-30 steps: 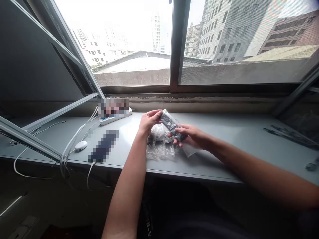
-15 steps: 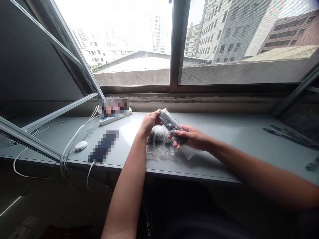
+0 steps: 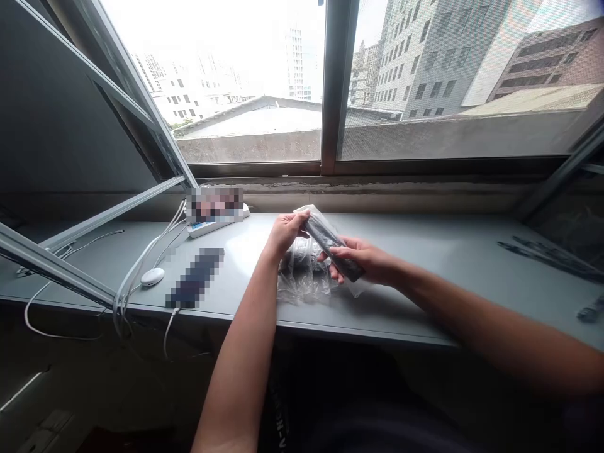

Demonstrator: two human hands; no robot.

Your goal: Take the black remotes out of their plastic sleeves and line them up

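A dark remote control (image 3: 321, 231) in a clear plastic sleeve is held slantwise above the desk, its long side or back towards me, with no buttons showing. At its upper end my left hand (image 3: 289, 231) pinches the sleeve and remote between thumb and fingers. My right hand (image 3: 362, 257) is closed round the lower half, thumb on top, fingertips underneath. A loose flap of the sleeve hangs below the right hand. Beneath and behind both hands lies a dark bundle in crinkled clear plastic (image 3: 302, 277); its contents are not clear.
Left on the grey desk (image 3: 448, 277) are a power strip (image 3: 219, 225), white cables, a round white device (image 3: 153, 277) and a blurred-out phone-shaped thing (image 3: 195, 280) with a cable. Metal frame bars (image 3: 113, 204) rise at left. Dark strips (image 3: 550, 255) lie far right.
The remote control has been turned in my hands: its button face showed before, and now a plain dark side or back shows. Both hands keep their hold in nearly the same place.
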